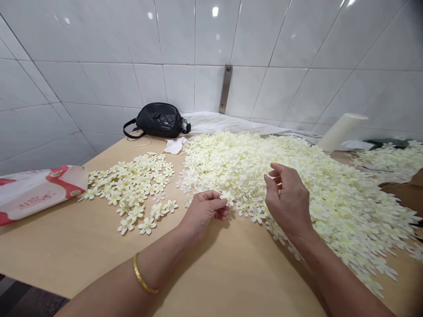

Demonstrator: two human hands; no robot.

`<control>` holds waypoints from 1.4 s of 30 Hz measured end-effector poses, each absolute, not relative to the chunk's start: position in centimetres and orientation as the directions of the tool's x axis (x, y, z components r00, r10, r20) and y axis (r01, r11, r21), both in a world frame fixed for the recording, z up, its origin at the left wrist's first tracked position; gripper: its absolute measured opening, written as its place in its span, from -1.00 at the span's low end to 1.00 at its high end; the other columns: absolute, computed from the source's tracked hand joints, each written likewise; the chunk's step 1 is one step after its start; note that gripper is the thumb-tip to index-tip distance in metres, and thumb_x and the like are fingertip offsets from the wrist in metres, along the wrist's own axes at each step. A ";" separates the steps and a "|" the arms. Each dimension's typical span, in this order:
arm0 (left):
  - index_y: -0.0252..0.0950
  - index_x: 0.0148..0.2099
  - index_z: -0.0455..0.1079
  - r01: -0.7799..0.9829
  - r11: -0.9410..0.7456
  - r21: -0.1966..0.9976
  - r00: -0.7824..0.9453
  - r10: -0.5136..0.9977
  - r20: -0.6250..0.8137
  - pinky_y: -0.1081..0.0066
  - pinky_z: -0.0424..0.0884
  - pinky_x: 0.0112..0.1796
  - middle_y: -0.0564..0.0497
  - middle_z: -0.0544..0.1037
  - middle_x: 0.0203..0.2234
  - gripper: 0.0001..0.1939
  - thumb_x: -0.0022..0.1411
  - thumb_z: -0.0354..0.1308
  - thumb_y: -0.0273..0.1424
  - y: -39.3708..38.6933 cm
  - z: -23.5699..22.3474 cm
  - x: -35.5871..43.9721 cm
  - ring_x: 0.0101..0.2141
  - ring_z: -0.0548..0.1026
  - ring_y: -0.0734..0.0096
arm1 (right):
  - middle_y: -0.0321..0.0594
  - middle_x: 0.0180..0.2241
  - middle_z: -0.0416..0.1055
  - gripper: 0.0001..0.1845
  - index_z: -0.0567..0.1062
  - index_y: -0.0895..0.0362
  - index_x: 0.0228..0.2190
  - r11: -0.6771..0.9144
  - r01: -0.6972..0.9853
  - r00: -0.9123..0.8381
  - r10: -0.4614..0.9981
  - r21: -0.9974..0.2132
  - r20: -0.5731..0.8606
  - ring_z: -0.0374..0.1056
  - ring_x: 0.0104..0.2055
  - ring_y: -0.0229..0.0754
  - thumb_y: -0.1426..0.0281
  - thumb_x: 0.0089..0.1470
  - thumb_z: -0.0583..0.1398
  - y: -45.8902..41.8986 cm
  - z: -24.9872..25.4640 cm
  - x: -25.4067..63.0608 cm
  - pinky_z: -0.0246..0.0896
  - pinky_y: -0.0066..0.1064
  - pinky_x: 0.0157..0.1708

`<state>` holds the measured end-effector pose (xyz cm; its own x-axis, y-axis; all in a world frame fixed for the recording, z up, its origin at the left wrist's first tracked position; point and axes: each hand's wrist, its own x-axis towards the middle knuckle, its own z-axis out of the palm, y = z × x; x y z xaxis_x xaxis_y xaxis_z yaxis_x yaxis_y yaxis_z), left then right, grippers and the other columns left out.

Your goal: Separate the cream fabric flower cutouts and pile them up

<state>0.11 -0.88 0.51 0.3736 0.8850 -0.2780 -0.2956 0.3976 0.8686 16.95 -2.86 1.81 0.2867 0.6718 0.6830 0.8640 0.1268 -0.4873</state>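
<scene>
My left hand (208,207), a gold bangle on its wrist, is closed in a pinch. Between its thumb and index finger is a small pale yellow-white artificial flower (227,198). My right hand (287,196) hovers at the front of a large heap of similar loose flowers (238,158). Its fingers are bent, the thumb stands a little apart from them, and nothing shows between them. To the left of my hands lies a smaller, flatter group of flowers (132,185), several with yellowish centres.
On the wooden table (99,246), a red-and-white plastic bag (39,191) lies at the left. A black quilted handbag (158,119) and a crumpled tissue (175,145) sit near the tiled wall. At the back right, a whitish roll (342,132) leans behind the heap.
</scene>
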 end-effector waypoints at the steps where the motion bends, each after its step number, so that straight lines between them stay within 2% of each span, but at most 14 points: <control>1: -0.38 -0.55 0.27 -0.291 0.397 0.871 0.369 0.886 -0.281 0.51 0.24 -0.54 0.03 0.39 -0.69 -0.86 -0.11 0.21 -0.51 -0.9 0.5 0.1 -0.65 0.32 0.58 | -0.12 -0.33 0.32 -0.76 0.34 0.17 -0.20 0.153 0.868 0.249 0.689 -0.472 0.681 0.25 -0.39 -0.18 0.43 0.04 0.05 -3.0 1.8 16.8 0.17 -0.36 -0.42; 5: -0.40 -0.55 0.28 -0.296 0.401 0.867 0.409 0.873 -0.264 0.47 0.26 -0.53 0.01 0.39 -0.68 -0.84 -0.08 0.21 -0.46 -0.8 0.4 0.0 -0.64 0.33 0.56 | -0.18 -0.41 0.34 -0.84 0.40 0.15 -0.33 0.382 0.771 -0.040 0.828 -0.509 0.560 0.26 -0.39 -0.22 0.46 0.06 0.03 -3.9 1.6 14.9 0.18 -0.41 -0.40; 7: -0.42 -0.54 0.31 -0.310 0.396 0.864 0.438 0.867 -0.239 0.46 0.27 -0.52 -0.01 0.40 -0.66 -0.84 -0.08 0.22 -0.44 -0.8 0.4 0.0 -0.63 0.33 0.55 | -0.20 -0.42 0.35 -0.84 0.41 0.15 -0.38 0.428 0.724 -0.131 0.855 -0.541 0.501 0.27 -0.39 -0.24 0.48 0.07 0.03 -4.3 1.3 14.1 0.17 -0.43 -0.40; 11: -0.44 -0.52 0.34 -0.340 0.396 0.853 0.471 0.857 -0.211 0.46 0.27 -0.48 -0.04 0.43 -0.63 -0.82 -0.11 0.26 -0.42 -0.8 0.3 -0.1 -0.59 0.35 0.53 | -0.24 -0.47 0.36 -0.78 0.43 0.14 -0.43 0.409 0.697 -0.119 0.876 -0.589 0.467 0.27 -0.43 -0.27 0.49 0.09 -0.01 -4.4 0.8 13.7 0.15 -0.46 -0.43; 16: -0.42 -0.51 0.35 -0.331 0.414 0.848 0.494 0.842 -0.219 0.49 0.25 -0.45 0.00 0.44 -0.63 -0.81 -0.18 0.30 -0.45 -0.9 0.2 0.0 -0.59 0.36 0.57 | -0.23 -0.50 0.35 -0.76 0.42 0.15 -0.43 0.407 0.714 -0.125 0.875 -0.569 0.468 0.24 -0.47 -0.28 0.49 0.10 -0.03 -4.4 0.7 13.9 0.12 -0.46 -0.46; 22: -0.39 -0.56 0.32 -0.315 0.401 0.860 0.474 0.852 -0.224 0.48 0.24 -0.47 0.04 0.42 -0.68 -0.82 -0.22 0.29 -0.51 -1.1 0.3 0.1 -0.63 0.34 0.58 | -0.25 -0.54 0.31 -0.74 0.37 0.14 -0.53 0.383 0.751 -0.121 0.881 -0.538 0.457 0.20 -0.51 -0.29 0.49 0.08 -0.04 -4.5 0.6 13.7 0.07 -0.49 -0.51; 27: -0.39 -0.55 0.33 -0.308 0.388 0.869 0.480 0.852 -0.210 0.48 0.24 -0.48 0.03 0.41 -0.68 -0.86 -0.18 0.26 -0.50 -1.1 0.6 0.1 -0.62 0.34 0.56 | -0.29 -0.58 0.25 -0.73 0.31 0.14 -0.57 0.352 0.754 -0.081 0.888 -0.555 0.453 0.15 -0.54 -0.30 0.46 0.10 -0.05 -4.5 0.7 13.6 0.04 -0.49 -0.52; 33: -0.38 -0.57 0.34 -0.277 0.339 0.899 0.445 0.874 -0.193 0.47 0.24 -0.51 0.02 0.39 -0.69 -0.83 -0.17 0.27 -0.42 -0.9 0.1 -0.1 -0.63 0.32 0.56 | -0.23 -0.51 0.33 -0.73 0.40 0.14 -0.48 0.414 0.704 -0.154 0.883 -0.578 0.444 0.22 -0.48 -0.28 0.44 0.12 -0.05 -4.6 0.9 13.6 0.10 -0.48 -0.46; 42: -0.39 -0.53 0.37 -0.206 0.315 0.926 0.490 0.853 -0.182 0.47 0.26 -0.47 -0.02 0.45 -0.64 -0.85 -0.11 0.25 -0.41 -1.0 0.3 -0.3 -0.59 0.37 0.53 | -0.28 -0.58 0.26 -0.71 0.34 0.16 -0.56 0.356 0.746 -0.104 0.897 -0.563 0.430 0.15 -0.55 -0.31 0.43 0.12 -0.05 -4.5 0.6 13.7 0.04 -0.48 -0.51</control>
